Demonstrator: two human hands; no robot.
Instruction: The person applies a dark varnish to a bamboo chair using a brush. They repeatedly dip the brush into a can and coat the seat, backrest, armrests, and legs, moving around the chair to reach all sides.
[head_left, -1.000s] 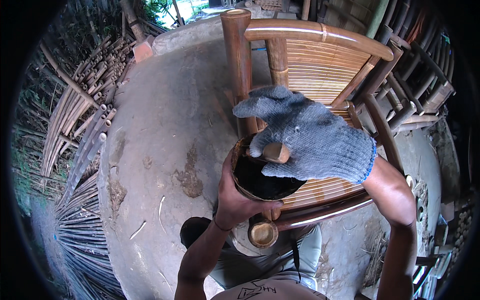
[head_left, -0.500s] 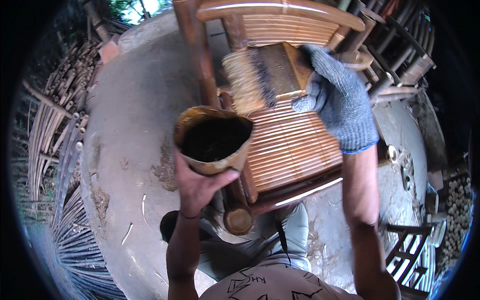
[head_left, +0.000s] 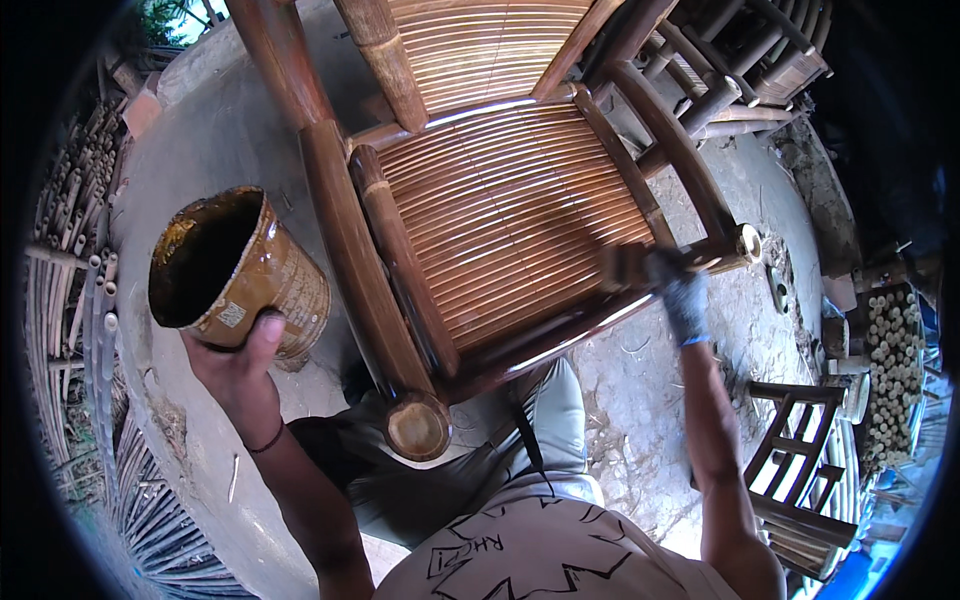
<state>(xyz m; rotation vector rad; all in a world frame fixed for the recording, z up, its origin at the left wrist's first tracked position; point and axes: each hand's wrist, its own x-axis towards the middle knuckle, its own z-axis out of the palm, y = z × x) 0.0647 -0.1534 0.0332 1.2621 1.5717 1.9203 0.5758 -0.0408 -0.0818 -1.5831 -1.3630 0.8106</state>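
Above a bamboo chair (head_left: pixel 500 210), the bare left hand (head_left: pixel 240 365) curls its fingers around a stained tin (head_left: pixel 235 270), thumb up its side. The gloved right hand (head_left: pixel 680 295) grips a brush (head_left: pixel 625 265) against the seat's right front edge.

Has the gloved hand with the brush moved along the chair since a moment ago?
Yes. The gloved right hand was up by the chair's backrest; now it is at the front right corner of the slatted seat, beside the right armrest's end.
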